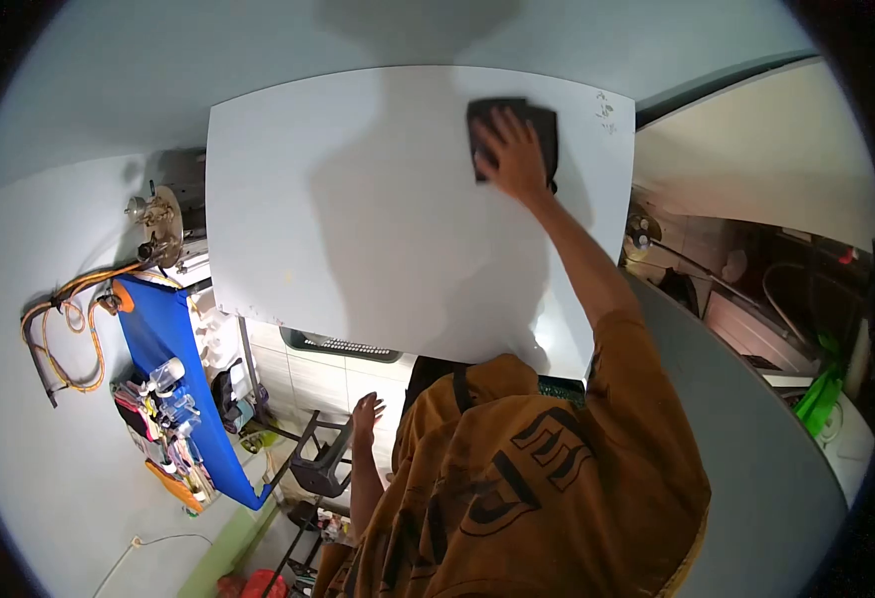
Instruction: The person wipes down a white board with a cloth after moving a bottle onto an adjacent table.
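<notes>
My right hand (513, 157) lies with its fingers spread on a folded black cloth (543, 125), near the far right part of a white tabletop (268, 199). The hand is slightly blurred and presses the cloth against the surface. Small dark marks (605, 112) show on the white surface to the right of the cloth. Lower down, my left hand (366, 413) hangs beside my body, off the near edge of the tabletop. Its fingers are apart and nothing shows in them.
On the left stands a blue table (183, 369) with bottles (166, 375) and small items on it. A dark stool (323, 463) is on the tiled floor below my left hand. Orange cable (94, 349) hangs at the left wall. A grey panel (746, 439) borders my right side.
</notes>
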The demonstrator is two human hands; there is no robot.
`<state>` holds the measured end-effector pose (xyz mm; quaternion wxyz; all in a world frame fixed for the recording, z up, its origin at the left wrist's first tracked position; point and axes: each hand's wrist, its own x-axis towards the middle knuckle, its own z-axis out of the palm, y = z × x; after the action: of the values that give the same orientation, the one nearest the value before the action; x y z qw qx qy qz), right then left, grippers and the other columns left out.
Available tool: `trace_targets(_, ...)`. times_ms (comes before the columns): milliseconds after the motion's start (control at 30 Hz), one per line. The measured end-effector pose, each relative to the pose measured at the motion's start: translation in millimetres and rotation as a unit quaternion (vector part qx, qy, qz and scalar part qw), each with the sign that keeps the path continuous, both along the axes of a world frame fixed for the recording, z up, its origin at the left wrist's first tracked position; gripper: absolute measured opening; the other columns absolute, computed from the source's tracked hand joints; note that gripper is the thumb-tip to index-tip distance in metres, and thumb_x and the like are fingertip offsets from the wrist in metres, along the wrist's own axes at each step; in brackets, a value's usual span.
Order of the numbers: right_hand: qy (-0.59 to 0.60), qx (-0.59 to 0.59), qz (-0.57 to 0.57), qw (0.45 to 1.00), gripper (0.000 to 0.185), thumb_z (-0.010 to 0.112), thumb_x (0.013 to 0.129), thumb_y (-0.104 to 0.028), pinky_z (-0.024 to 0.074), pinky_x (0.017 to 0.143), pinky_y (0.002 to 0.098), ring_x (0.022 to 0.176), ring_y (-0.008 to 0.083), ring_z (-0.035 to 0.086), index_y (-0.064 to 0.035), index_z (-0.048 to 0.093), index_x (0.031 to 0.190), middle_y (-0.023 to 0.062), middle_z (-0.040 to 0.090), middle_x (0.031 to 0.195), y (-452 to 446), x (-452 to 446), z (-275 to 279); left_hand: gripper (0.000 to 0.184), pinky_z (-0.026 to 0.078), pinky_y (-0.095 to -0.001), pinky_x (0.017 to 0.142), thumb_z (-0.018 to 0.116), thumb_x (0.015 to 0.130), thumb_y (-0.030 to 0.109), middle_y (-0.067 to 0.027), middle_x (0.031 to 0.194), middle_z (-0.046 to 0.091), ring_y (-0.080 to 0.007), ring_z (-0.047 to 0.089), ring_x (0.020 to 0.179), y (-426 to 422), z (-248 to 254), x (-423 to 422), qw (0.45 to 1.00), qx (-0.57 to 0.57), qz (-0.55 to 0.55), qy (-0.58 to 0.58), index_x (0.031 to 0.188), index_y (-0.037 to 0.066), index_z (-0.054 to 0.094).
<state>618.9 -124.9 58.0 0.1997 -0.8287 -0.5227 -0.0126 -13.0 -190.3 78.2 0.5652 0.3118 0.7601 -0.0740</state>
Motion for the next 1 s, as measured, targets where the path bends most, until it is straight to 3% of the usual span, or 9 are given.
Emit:
trace_targets(133, 0.089, -0.034, 0.191, 0.977, 0.061, 0.059, 0.082, -0.04, 0.023, 0.108, 0.0538, 0.135, 0.0311, 0.029, -0.021, 0.042, 0.138, 0.0118, 0.032, 0.146, -47.4, -112.8, 8.9, 0.042, 0.046, -0.0355, 0.084, 0.055, 0.091, 0.034, -0.0108, 0.112, 0.063, -0.0212, 0.062, 0.098, -9.8, -1.6, 13.5, 1.0, 0.0, 0.008, -0.023, 0.124, 0.009, 0.051)
trace_targets(300, 0.17, -0.031, 0.275, 0.946, 0.059, 0.061, 0.082, -0.036, 0.0241, 0.109, 0.0505, 0.136, 0.0291, 0.028, -0.0236, 0.043, 0.137, 0.0101, 0.031, 0.147, -91.0, -183.3, 21.2, 0.042, 0.045, -0.0344, 0.083, 0.054, 0.092, 0.035, -0.009, 0.111, 0.063, -0.0194, 0.063, 0.097, -7.1, -8.5, 22.9, 0.999, -0.006, 0.002, -0.054, 0.125, 0.01, 0.051)
trace_targets(367, 0.144, -0.046, 0.232, 0.961, 0.056, 0.059, 0.083, -0.037, 0.0223, 0.11, 0.05, 0.136, 0.029, 0.027, -0.0232, 0.045, 0.136, 0.0106, 0.031, 0.147, -87.8, -158.4, 11.9, 0.042, 0.045, -0.0344, 0.083, 0.054, 0.092, 0.035, -0.0091, 0.112, 0.063, -0.0196, 0.063, 0.097, -5.9, -8.7, 22.1, 0.998, -0.003, 0.002, -0.057, 0.126, 0.01, 0.051)
trace_targets(467, 0.056, -0.061, 0.077, 0.994, 0.046, 0.055, 0.088, -0.033, 0.0248, 0.109, 0.049, 0.134, 0.0297, 0.031, -0.021, 0.05, 0.132, 0.0114, 0.036, 0.144, -85.9, -103.2, 20.3, 0.043, 0.045, -0.0353, 0.083, 0.055, 0.092, 0.036, -0.0106, 0.112, 0.062, -0.0206, 0.062, 0.097, 2.0, -10.9, 14.1, 0.998, 0.013, 0.005, -0.055, 0.125, 0.01, 0.051)
trace_targets(533, 0.01, 0.0, -0.008, 1.0, 0.042, 0.053, 0.091, -0.027, 0.0275, 0.106, 0.0495, 0.132, 0.0307, 0.034, -0.018, 0.05, 0.132, 0.0116, 0.038, 0.142, -84.2, -72.5, 0.0, 0.047, 0.042, -0.0403, 0.092, 0.053, 0.092, 0.037, -0.013, 0.116, 0.06, -0.0238, 0.06, 0.103, 6.5, -2.0, 11.9, 0.998, 0.018, -0.007, -0.055, 0.128, 0.008, 0.048)
trace_targets(633, 0.008, 0.026, -0.097, 0.995, 0.042, 0.052, 0.092, -0.024, 0.028, 0.106, 0.0499, 0.133, 0.0307, 0.033, -0.0136, 0.048, 0.132, 0.0119, 0.038, 0.143, -75.0, -92.7, -0.7, 0.047, 0.043, -0.0394, 0.091, 0.053, 0.091, 0.038, -0.0131, 0.116, 0.06, -0.0236, 0.06, 0.102, 6.3, -4.8, -4.3, 0.998, 0.024, -0.016, -0.063, 0.128, 0.008, 0.048)
trace_targets(800, 0.071, -0.002, -0.02, 0.997, 0.049, 0.056, 0.086, -0.023, 0.0305, 0.102, 0.052, 0.13, 0.0348, 0.036, -0.0097, 0.046, 0.133, 0.0167, 0.038, 0.141, -69.2, -229.8, 2.5, 0.041, 0.046, -0.0384, 0.085, 0.052, 0.093, 0.036, -0.012, 0.112, 0.063, -0.0228, 0.063, 0.097, 2.7, -17.2, -36.9, 0.996, 0.01, -0.029, -0.08, 0.125, 0.009, 0.051)
trace_targets(900, 0.074, -0.013, 0.076, 0.994, 0.051, 0.056, 0.086, -0.028, 0.0265, 0.107, 0.0498, 0.134, 0.0281, 0.031, -0.0138, 0.045, 0.134, 0.013, 0.036, 0.143, -75.3, -319.3, 2.6, 0.042, 0.045, -0.0422, 0.087, 0.052, 0.093, 0.037, -0.0121, 0.111, 0.063, -0.0238, 0.063, 0.098, 7.0, -32.8, -56.6, 0.997, -0.005, -0.039, -0.07, 0.126, 0.01, 0.05)
trace_targets(1000, 0.09, -0.03, 0.116, 0.989, 0.055, 0.056, 0.086, -0.029, 0.026, 0.108, 0.0492, 0.135, 0.0259, 0.031, -0.0156, 0.041, 0.137, 0.0124, 0.033, 0.146, -97.6, -330.0, 9.9, 0.039, 0.048, -0.0383, 0.077, 0.054, 0.092, 0.037, -0.0101, 0.106, 0.065, -0.0224, 0.065, 0.088, 15.3, -55.0, -87.4, 0.996, 0.001, -0.054, -0.073, 0.122, 0.012, 0.053)
